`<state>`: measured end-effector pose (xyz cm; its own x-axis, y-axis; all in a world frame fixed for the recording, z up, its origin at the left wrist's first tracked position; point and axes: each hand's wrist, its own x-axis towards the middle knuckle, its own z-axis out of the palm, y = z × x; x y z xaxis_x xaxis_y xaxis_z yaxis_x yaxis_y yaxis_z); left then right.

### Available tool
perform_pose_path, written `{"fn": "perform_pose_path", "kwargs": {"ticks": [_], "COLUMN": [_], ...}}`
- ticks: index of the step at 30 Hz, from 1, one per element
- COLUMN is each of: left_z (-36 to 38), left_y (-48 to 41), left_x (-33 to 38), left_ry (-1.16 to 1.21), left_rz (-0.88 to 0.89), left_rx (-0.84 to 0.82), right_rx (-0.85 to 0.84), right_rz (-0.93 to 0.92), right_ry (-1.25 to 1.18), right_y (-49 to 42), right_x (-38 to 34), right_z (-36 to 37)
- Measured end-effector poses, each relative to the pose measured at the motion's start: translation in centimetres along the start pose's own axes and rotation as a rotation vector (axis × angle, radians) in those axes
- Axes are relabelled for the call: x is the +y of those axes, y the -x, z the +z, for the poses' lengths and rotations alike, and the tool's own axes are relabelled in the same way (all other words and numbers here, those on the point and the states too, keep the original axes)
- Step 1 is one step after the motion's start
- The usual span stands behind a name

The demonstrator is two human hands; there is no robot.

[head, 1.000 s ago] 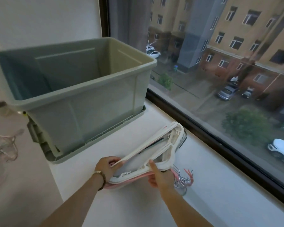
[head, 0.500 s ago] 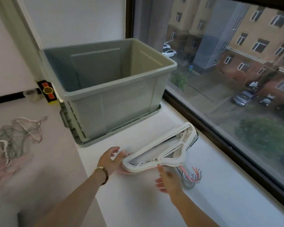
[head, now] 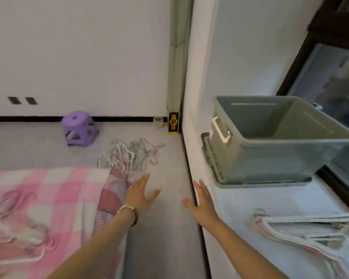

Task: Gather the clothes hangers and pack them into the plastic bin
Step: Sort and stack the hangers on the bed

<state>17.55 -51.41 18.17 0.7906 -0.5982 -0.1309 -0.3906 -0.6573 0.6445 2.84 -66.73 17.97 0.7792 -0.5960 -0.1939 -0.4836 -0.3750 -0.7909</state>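
Both hands were stretched forward and held nothing: the left hand (head: 138, 195), with a beaded bracelet (head: 129, 210) at its wrist, hung palm down over the grey floor (head: 161, 248), its fingers straight and fanned apart. The right hand (head: 202, 202) was spread the same way over the line where the floor met the edge of the white window ledge (head: 250, 206). On the ledge, to the right of the right arm, lay a flat stack of white and pink hangers (head: 310, 228), blurred and running out of the lower right corner. Farther back on the same ledge stood the grey-green plastic bin (head: 270, 158), open at the top and resting on what looked like its own lid (head: 260, 184). It had a white latch handle (head: 220, 128) on its near left end, and the dark-framed window (head: 330, 81) was just beside it. Ahead of the left hand, a tangled heap of hangers (head: 129, 156) lay on the floor, well apart from the bin. A few more loose hangers (head: 36, 243), smeared by blur, rested on the pink checked blanket (head: 49, 194) at the left. Along the far wall stood a purple stool (head: 79, 128), a small jar (head: 158, 122) and, in the corner, a yellow and black object (head: 173, 122).
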Motion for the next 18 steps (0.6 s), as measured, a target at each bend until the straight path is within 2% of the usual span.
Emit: {"fn": "perform_pose_path", "kwargs": {"ticks": [3, 7, 12, 18], "left_z": [-7.3, -14.6, -18.8, -18.7], "left_y": [3.6, 9.8, 17.3, 22.0], "left_x": [-8.3, -18.6, -29.9, -38.5], "left_ry": [-0.202, -0.28, -0.229, -0.041], "left_rz": [-0.098, -0.325, -0.626, -0.91], "left_rx": [0.08, 0.168, 0.212, 0.301], "right_rx": [-0.117, -0.291, -0.505, -0.773], "right_rz": [-0.21, -0.37, -0.506, -0.556], "right_ry": [0.261, 0.371, 0.427, 0.409], "right_y": [-0.3, -0.5, 0.2, -0.9], "right_x": [-6.7, -13.9, -20.0, -23.2], "right_z": [7.0, 16.7, 28.5, 40.4]}}
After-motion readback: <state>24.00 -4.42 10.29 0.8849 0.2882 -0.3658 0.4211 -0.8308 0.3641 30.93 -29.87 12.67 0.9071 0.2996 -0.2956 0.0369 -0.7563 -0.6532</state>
